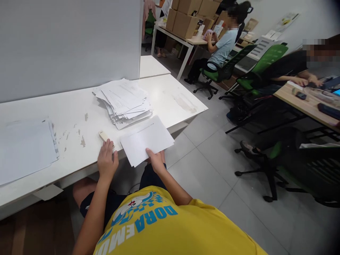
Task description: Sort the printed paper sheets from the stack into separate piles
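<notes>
My right hand [156, 160] grips the near edge of a white sheet of paper [146, 140] that lies over the front edge of the white table [79, 117], thumb on top. My left hand [107, 160] rests at the table's front edge with fingers stretched out, its fingertips touching a small cream eraser-like block [104, 136]. Behind the sheet lies a messy stack of printed papers [123, 102]. At the far left of the table is another flat pile of white sheets [25, 148].
A grey partition [69, 42] stands behind the table. To the right is tiled floor [212, 166], green office chairs [255, 71], a wooden desk [305, 102] and two seated people at work. Cardboard boxes [186, 17] are stacked on a far table.
</notes>
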`<state>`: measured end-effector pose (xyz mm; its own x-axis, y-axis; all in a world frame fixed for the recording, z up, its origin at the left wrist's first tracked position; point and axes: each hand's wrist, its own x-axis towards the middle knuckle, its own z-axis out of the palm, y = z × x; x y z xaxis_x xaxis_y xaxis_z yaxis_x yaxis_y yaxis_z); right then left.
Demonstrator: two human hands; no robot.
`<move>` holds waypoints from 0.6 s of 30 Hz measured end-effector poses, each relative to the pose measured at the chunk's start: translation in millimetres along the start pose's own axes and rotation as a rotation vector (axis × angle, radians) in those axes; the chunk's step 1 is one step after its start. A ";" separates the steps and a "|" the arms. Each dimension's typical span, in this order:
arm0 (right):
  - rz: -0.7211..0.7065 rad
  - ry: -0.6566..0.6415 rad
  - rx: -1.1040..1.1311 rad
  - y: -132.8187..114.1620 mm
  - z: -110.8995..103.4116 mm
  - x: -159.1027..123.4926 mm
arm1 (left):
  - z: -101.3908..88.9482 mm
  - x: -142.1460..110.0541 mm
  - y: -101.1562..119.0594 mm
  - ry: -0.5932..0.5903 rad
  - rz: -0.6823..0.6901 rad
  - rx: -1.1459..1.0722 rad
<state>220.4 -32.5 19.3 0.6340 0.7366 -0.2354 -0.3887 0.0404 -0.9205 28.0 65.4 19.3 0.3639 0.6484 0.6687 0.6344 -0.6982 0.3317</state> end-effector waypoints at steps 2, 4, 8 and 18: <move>-0.110 0.000 -0.043 -13.8 0.7 5.2 | 0.3 0.4 0.0 0.001 -0.010 0.026; -0.202 -0.012 -0.083 -28.4 4.9 12.4 | 0.2 0.6 -0.3 -0.007 -0.011 0.054; -0.339 -0.005 -0.150 -56.6 23.4 35.0 | 0.2 0.7 -1.2 -0.025 -0.017 0.071; -0.837 -0.073 -0.823 -136.9 74.6 122.9 | 2.1 0.1 -2.0 -0.075 -0.049 0.074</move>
<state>301.7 102.9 139.6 0.4366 0.7254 0.5321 0.6966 0.1017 -0.7102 28.2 67.5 17.4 0.3796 0.7036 0.6006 0.7003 -0.6428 0.3104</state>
